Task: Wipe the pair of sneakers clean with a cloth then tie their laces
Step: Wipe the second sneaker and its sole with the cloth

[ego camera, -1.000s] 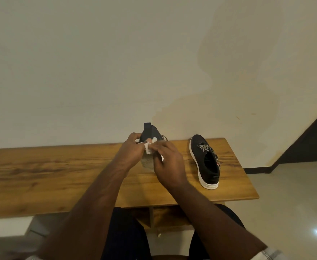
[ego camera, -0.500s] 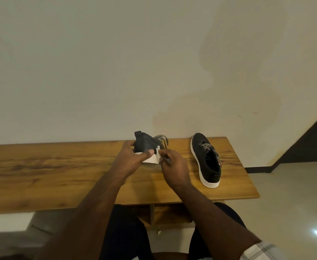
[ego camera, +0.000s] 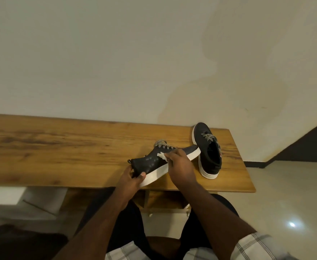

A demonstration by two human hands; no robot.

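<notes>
A black sneaker with a white sole (ego camera: 153, 162) lies on its side over the wooden table (ego camera: 60, 151), heel toward me, toe pointing right. My left hand (ego camera: 131, 179) grips its heel, thumb on the black upper. My right hand (ego camera: 180, 166) holds a small white cloth (ego camera: 162, 156) against the side of the upper, just below the speckled laces (ego camera: 161, 143). Most of the cloth is hidden under my fingers. The second black sneaker (ego camera: 208, 151) stands upright on the table at the right, its laces loose.
The table's right end (ego camera: 247, 177) is close beside the second sneaker, with tiled floor (ego camera: 289, 199) beyond. A plain wall (ego camera: 116, 62) rises directly behind the table. A shelf (ego camera: 163, 201) sits under the tabletop above my knees.
The sneaker has gone from heel-up to lying on its side, toe to the right. My left hand shifted to the heel, and my right hand with the cloth moved onto the upper's side.
</notes>
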